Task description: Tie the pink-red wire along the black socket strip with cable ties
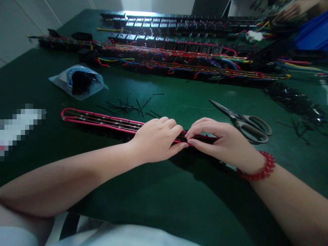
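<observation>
A long black power strip (102, 120), with a red wire (73, 110) looped along its edges and copper-coloured rails between, lies across the table before me. My left hand (160, 140) is closed over its middle, thumb along the near edge. Just to the right, my right hand (212, 136) pinches at the strip, fingertips and thumb nearly meeting beside my left thumb. Whatever is between those fingertips is too small to make out. Scissors (241, 123) with dark handles lie beyond my right hand. Several loose black cable ties (125, 105) are scattered behind the strip.
A clear plastic bag (84, 82) with black pieces lies at the back left. Several wired power strips (179, 51) stretch across the far side. More black ties (294, 102) are heaped at right. Another person's hand (290, 12) shows at the top right, near something blue (314, 30).
</observation>
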Available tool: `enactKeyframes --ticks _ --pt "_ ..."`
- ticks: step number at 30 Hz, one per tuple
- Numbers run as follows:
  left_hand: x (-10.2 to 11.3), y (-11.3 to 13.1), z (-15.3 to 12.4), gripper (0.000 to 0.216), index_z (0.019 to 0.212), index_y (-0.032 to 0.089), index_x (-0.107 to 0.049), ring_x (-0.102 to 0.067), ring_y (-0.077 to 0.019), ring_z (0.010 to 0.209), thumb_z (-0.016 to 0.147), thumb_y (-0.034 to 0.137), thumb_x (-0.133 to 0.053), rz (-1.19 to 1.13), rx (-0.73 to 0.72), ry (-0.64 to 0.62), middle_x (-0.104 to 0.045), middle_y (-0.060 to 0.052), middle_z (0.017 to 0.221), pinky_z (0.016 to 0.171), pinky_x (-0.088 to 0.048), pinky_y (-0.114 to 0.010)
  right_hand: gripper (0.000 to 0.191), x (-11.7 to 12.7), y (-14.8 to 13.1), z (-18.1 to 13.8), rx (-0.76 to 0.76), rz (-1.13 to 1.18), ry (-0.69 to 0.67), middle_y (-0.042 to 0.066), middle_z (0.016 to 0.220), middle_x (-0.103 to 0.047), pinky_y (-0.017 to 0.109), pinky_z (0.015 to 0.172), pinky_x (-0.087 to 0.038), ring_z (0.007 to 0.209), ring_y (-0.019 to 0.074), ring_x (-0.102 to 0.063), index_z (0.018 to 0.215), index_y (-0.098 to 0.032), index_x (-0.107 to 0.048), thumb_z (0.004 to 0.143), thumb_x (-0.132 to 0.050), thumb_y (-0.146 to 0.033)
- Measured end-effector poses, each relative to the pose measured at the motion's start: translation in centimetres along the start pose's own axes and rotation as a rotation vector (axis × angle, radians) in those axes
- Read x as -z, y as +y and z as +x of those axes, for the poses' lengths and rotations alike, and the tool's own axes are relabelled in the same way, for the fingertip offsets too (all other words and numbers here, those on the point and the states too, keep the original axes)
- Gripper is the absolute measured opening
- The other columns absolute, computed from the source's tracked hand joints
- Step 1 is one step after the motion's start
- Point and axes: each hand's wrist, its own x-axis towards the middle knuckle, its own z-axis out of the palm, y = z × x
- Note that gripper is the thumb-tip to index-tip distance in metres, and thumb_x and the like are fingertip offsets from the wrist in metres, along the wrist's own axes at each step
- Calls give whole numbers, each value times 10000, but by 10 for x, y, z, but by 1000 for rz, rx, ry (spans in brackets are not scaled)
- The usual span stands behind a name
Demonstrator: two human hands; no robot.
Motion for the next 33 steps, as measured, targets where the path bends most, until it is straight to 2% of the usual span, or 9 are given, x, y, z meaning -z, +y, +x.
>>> enactKeyframes --ticks 2,5,8,11,15,19,26,33 --pt "1 0 -1 382 1132 169 -610 -597 -246 976 983 476 -438 -46 -1 36 -658 -79 1066 802 -474 -376 64 0 -1 -1 0 -1 5 56 909 -710 393 808 -545 874 229 -659 837 -264 -721 830 -673 -305" --pt "1 0 -4 332 1132 181 -601 -578 -234 1038 976 447 -477 -110 -37 173 -649 -80 1141 859 -471 -370 39 -1 0 -3 1 -9 11 52 923 -698 370 784 -548 842 210 -661 839 -255 -685 829 -665 -288" --pt "-1 1 -5 243 1065 182 -619 -592 -196 991 987 374 -494 -144 -125 370 -680 -60 1073 855 -476 -342 49 -2 1 -4 46 -31 18 55 907 -690 348 737 -554 810 196 -659 851 -238 -674 821 -668 -276" --pt "-5 2 -5 172 1041 174 -634 -616 -165 903 977 303 -539 -185 -204 479 -707 -28 980 814 -494 -317 52 -2 2 -4 116 -50 15 50 872 -691 334 711 -556 807 190 -651 840 -227 -671 827 -674 -277" --pt "-7 3 -5 151 1057 169 -650 -629 -155 875 966 246 -558 -219 -241 477 -719 -26 970 784 -509 -303 30 -2 3 -2 218 -83 8 31 834 -705 327 732 -549 836 187 -629 858 -225 -673 829 -681 -229" --pt "-5 3 -5 133 969 184 -677 -617 -151 848 962 209 -547 -225 -236 444 -713 -21 937 765 -502 -297 29 -3 4 -1 275 -134 -1 35 824 -702 324 737 -540 828 182 -612 843 -209 -661 829 -678 -191" --pt "-5 4 -6 151 987 188 -675 -611 -165 868 972 237 -532 -233 -211 402 -695 -24 948 785 -498 -306 60 -3 3 0 300 -161 -5 42 824 -692 325 750 -531 838 184 -602 828 -202 -639 815 -671 -154" --pt "-6 8 -5 174 910 161 -660 -609 -173 815 965 202 -500 -159 -247 359 -690 -38 908 751 -507 -312 108 -4 1 2 299 -198 -31 49 863 -685 342 761 -528 849 193 -592 855 -210 -620 797 -662 -129"
